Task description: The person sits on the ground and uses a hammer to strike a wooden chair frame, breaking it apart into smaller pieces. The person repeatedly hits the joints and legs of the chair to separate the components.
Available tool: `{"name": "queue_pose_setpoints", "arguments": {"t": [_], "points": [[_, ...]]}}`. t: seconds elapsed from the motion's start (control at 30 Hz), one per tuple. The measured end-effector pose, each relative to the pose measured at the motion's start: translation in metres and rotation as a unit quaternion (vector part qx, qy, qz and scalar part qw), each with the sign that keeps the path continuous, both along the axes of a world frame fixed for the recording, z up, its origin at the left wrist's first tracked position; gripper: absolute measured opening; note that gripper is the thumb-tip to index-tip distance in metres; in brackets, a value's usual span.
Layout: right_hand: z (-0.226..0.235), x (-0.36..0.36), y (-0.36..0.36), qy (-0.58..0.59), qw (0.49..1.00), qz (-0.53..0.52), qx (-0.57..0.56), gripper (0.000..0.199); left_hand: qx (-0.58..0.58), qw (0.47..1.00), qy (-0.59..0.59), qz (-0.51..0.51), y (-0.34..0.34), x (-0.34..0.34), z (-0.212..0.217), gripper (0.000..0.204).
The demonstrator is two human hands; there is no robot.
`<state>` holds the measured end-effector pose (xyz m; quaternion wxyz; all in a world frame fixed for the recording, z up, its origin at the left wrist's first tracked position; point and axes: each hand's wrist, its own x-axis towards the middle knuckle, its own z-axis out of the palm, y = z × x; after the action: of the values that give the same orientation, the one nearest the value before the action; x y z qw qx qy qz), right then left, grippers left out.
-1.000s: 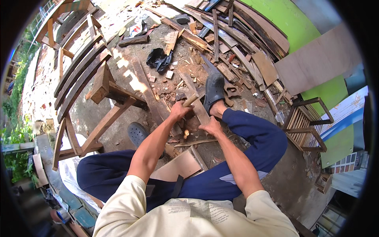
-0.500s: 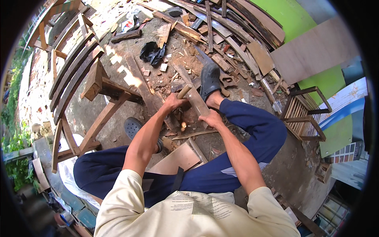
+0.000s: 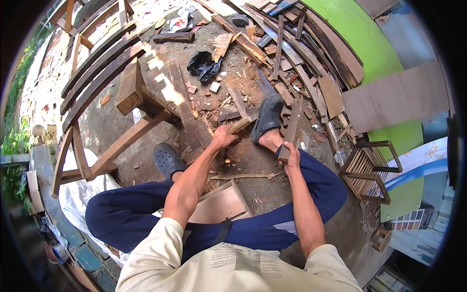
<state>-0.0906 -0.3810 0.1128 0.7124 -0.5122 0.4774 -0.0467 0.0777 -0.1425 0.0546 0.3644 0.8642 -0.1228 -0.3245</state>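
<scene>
My left hand (image 3: 224, 137) is closed around a short, pale wooden handle (image 3: 240, 125) that points up and to the right; I cannot make out any tool head on it. Out by my right knee, my right hand (image 3: 291, 156) grips the near end of a narrow wooden slat (image 3: 293, 121). The slat reaches away from me, past the right side of my shoe (image 3: 269, 117). Between my legs lies a shallow wooden box-like piece (image 3: 221, 204) with a pale panel. A thin curved wood strip (image 3: 248, 175) lies on the ground just beyond it.
A wooden chair frame (image 3: 141, 129) stands close on the left. Beyond my shoe a handsaw's blade (image 3: 265, 82) shows among scraps. A black plastic bag (image 3: 204, 66) lies ahead. Planks (image 3: 326, 53) pile up at the far right, and a small slatted rack (image 3: 367, 170) stands right.
My right hand has swung right with the slat, away from the wooden handle and over beside my right shoe. My left hand keeps the handle, slightly lower. The whole view has shifted a little.
</scene>
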Motion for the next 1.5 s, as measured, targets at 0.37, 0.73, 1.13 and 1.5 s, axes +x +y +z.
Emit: {"name": "queue_pose_setpoints", "arguments": {"t": [0.37,0.73,1.13,1.5], "points": [[0.015,-0.017,-0.002,-0.06,0.959,0.232,-0.149,0.058,-0.075,0.997,0.009,0.008,0.01,-0.002,0.0,0.049],[0.076,-0.002,0.041,-0.087,0.87,0.433,-0.217,0.068,-0.101,0.994,0.018,-0.027,0.02,0.005,-0.01,0.045],[0.052,-0.003,0.039,0.056,0.869,0.437,-0.226,0.082,-0.105,0.994,0.026,-0.027,0.012,0.001,0.0,0.041],[0.029,-0.006,0.01,0.002,0.821,0.465,-0.331,0.075,-0.118,0.991,0.059,-0.023,0.025,0.0,-0.005,0.04]]}}
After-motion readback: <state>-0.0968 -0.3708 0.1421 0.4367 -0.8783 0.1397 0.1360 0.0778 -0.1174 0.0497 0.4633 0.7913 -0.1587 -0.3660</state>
